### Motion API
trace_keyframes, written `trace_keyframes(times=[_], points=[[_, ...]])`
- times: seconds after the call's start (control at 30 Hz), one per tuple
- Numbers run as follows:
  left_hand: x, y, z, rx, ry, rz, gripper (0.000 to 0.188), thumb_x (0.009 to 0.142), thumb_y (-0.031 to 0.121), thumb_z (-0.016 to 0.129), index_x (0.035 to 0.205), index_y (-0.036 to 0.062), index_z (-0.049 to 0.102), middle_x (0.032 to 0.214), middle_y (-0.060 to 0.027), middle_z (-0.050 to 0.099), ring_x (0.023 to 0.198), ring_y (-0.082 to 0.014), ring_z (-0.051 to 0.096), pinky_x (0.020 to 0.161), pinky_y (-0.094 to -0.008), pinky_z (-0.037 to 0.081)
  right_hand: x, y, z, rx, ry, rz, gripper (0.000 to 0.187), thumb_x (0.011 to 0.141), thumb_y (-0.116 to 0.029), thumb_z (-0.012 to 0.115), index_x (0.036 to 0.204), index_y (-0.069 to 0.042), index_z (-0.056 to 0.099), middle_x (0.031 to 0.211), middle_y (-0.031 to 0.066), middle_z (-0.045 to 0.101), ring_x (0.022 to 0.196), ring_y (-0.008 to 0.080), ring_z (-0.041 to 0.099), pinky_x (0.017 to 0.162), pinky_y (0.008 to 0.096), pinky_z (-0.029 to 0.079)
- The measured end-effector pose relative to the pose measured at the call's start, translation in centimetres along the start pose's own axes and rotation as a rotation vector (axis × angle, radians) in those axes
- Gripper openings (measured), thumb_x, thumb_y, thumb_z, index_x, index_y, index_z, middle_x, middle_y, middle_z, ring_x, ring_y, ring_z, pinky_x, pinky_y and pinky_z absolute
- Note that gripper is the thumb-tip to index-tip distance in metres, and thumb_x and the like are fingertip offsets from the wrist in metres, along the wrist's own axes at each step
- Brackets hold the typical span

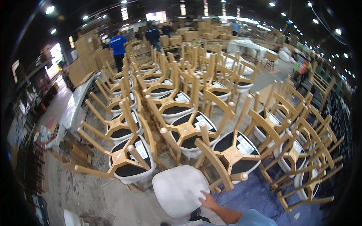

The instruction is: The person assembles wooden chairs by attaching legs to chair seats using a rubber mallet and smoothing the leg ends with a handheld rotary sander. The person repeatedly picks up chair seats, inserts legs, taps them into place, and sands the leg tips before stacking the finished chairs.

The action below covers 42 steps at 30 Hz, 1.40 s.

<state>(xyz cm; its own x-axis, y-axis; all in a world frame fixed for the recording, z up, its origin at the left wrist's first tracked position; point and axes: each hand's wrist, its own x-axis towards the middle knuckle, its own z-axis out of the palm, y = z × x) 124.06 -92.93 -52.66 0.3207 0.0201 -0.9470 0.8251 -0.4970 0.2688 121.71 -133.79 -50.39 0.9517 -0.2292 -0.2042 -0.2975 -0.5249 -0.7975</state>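
Head camera: the right hand (pixel 208 201) reaches up from the lower edge to the right rim of a white padded seat (pixel 178 190), its fingers on the pale surface near the edge. From where I stand, I cannot tell whether it grips the seat or merely rests on it. That seat lies close before the person, padded side up, its rounded outline easy to trace against the floor. Just beyond it, the nearest upturned chair (pixel 236 151) leans its curved backrest beside the seat's right corner, so room is tight there. Another upturned chair (pixel 121 157) stands near on the left, legs poking outward. More open room lies at the lower left, where stained concrete floor (pixel 88 194) runs toward a long pale table (pixel 77 103). On the right, a blue sheet (pixel 245 196) spreads beneath and between chairs.

The left hand is out of view, so I cannot say how it is held. The seat covers whatever is below it; dark shapes at its lower edge are hard to make out. A white object (pixel 71 218) is cut off at the bottom left. Far back, people and cartons (pixel 190 35) blur among crossing chair legs.
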Motion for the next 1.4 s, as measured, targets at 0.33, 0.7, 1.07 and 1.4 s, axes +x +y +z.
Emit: trace_keyframes(times=[0.33,0.7,1.07,1.4], points=[[-5.9,-12.7,3.1,-0.281,0.15,0.341,0.063,0.094,0.046,0.054,0.139,0.0029,0.047,0.125,-0.0124,0.059,0.105,-0.0211,0.058,0.084,-0.0382,0.053,-13.5,8.9,-1.1,-0.368,-0.792,0.435,0.068,0.091,-0.051,0.059,0.137,-0.004,0.042,0.111,0.0225,0.061,0.092,0.0311,0.062,0.079,0.0418,0.051],[-25.2,-58.0,22.6,-1.058,0.85,-0.269,0.051,0.09,0.041,0.049,0.105,-0.0043,0.068,0.11,-0.0254,0.066,0.107,-0.0381,0.062,0.094,-0.0445,0.047,-24.4,-10.7,23.0,-0.466,-1.385,0.062,0.061,0.092,-0.052,0.054,0.125,-0.001,0.053,0.098,0.0172,0.065,0.087,0.0274,0.063,0.076,0.041,0.049],[-28.9,-66.1,41.5,-1.403,1.176,-0.417,0.052,0.091,0.043,0.048,0.105,-0.0024,0.069,0.114,-0.0287,0.062,0.11,-0.0417,0.059,0.096,-0.0486,0.045,-45.3,-22.5,46.4,-1.068,-1.468,-0.483,0.039,0.085,-0.028,0.067,0.114,-0.003,0.06,0.1,0.0163,0.066,0.079,0.027,0.063,0.073,0.039,0.054],[-36.2,-85.8,45.7,-1.952,1.122,-0.556,0.049,0.088,0.045,0.055,0.111,0.0042,0.069,0.114,-0.0211,0.067,0.106,-0.0345,0.063,0.09,-0.0442,0.05,-79.7,-15.9,56.9,-1.56,-1.825,-0.938,0.025,0.085,-0.022,0.063,0.101,-0.004,0.063,0.085,0.015,0.065,0.072,0.0283,0.063,0.065,0.0408,0.052]])
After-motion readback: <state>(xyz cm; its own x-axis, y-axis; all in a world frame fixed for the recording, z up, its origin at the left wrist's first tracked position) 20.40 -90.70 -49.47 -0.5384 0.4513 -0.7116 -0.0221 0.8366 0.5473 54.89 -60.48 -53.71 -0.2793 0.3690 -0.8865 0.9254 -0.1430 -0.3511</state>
